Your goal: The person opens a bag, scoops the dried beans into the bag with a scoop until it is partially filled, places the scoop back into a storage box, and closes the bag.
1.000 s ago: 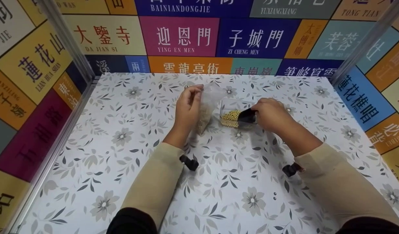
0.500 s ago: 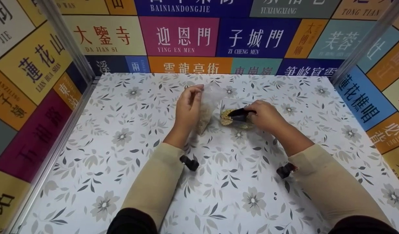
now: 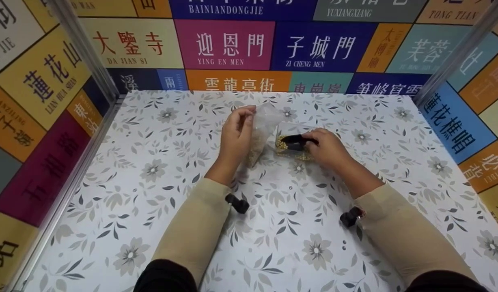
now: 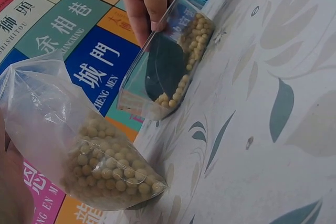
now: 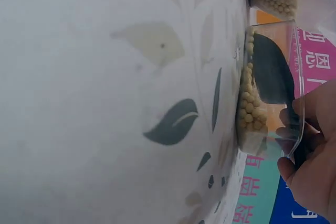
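My left hand (image 3: 236, 138) holds a clear plastic bag (image 3: 267, 117) upright on the table, gripping it near its top left side. Soybeans (image 4: 107, 169) fill the bag's lower part in the left wrist view. Right of the bag stands a clear plastic box (image 4: 129, 98), with loose soybeans (image 4: 198, 38) along its bottom. With curled fingers, my right hand (image 3: 329, 148) grips the handle of a black scoop (image 3: 294, 141). The scoop's blade is inside the box, seen through the wall in both wrist views. Whether the blade carries soybeans is hidden.
A white floral cloth (image 3: 273, 243) covers the table. Upright panels (image 3: 228, 44) with coloured sign tiles stand along the back and both sides. Black camera mounts (image 3: 237, 203) sit at both wrists.
My right hand and the scoop have moved left within the box, and the blade has tipped flatter. The soybeans in the box have shifted. My left hand and the bag have stayed nearly still.
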A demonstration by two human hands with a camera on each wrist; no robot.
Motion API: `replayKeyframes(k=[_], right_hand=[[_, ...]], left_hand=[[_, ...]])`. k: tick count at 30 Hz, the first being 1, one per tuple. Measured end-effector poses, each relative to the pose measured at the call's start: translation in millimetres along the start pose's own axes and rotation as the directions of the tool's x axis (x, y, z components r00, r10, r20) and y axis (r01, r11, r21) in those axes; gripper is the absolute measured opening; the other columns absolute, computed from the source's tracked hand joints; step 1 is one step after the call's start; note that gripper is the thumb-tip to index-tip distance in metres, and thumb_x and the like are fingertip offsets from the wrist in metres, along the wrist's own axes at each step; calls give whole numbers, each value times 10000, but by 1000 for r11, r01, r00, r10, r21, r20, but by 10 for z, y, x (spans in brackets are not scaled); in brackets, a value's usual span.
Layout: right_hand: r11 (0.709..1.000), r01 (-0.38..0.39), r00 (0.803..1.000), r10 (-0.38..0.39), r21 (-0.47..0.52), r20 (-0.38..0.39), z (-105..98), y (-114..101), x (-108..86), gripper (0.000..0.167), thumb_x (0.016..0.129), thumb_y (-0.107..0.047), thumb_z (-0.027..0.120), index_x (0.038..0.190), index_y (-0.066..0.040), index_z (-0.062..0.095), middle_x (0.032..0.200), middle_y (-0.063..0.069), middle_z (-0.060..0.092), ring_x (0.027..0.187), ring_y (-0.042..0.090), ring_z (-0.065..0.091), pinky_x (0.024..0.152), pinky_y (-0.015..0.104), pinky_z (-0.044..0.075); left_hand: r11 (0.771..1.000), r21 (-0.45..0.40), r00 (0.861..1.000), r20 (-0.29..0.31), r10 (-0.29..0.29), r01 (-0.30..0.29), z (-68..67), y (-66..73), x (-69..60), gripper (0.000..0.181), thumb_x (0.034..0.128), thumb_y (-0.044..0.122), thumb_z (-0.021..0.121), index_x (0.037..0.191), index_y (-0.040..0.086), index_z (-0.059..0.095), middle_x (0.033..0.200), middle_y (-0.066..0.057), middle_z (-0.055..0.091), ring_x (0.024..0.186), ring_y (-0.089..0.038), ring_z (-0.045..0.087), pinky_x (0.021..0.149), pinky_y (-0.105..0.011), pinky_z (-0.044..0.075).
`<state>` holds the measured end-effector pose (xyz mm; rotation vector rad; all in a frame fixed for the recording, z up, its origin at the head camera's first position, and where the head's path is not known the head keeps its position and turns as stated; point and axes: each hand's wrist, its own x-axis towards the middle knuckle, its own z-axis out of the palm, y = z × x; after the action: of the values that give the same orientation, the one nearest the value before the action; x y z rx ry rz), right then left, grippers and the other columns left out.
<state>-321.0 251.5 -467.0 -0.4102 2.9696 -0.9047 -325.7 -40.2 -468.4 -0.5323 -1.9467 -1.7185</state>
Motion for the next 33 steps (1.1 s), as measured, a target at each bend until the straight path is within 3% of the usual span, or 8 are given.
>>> replayKeyframes(k=[15,26,33], right_hand=[[987,-37,998,43,155,-40,4,38,-87,366,1088,-153,577,1436,-93,671,1505,174,597,1470,378,510,1251,568,405],[963,-55,995,73,265,-60,22,87,-162,368,1103,-200,581,1457,-127,653,1534,145,574,1489,349,488,1236,538,423],[942,-67,992,100,329,-83,-15,104,-190,360,1102,-212,590,1449,-139,657,1556,132,560,1527,333,452,1274,533,381]], left_hand=[[1000,-10,1000,0,5,-5,4,-7,7,139,1112,96,530,1173,15,625,1370,-123,692,1328,-192,644,1167,-282,520],[1000,0,1000,19,-5,5,-2,5,2,190,1134,180,519,1186,32,625,1390,-97,681,1348,-174,630,1153,-285,523],[1000,-22,1000,-7,-11,11,14,7,2,144,1115,120,548,1166,20,639,1367,-109,701,1332,-193,644,1155,-292,526]])
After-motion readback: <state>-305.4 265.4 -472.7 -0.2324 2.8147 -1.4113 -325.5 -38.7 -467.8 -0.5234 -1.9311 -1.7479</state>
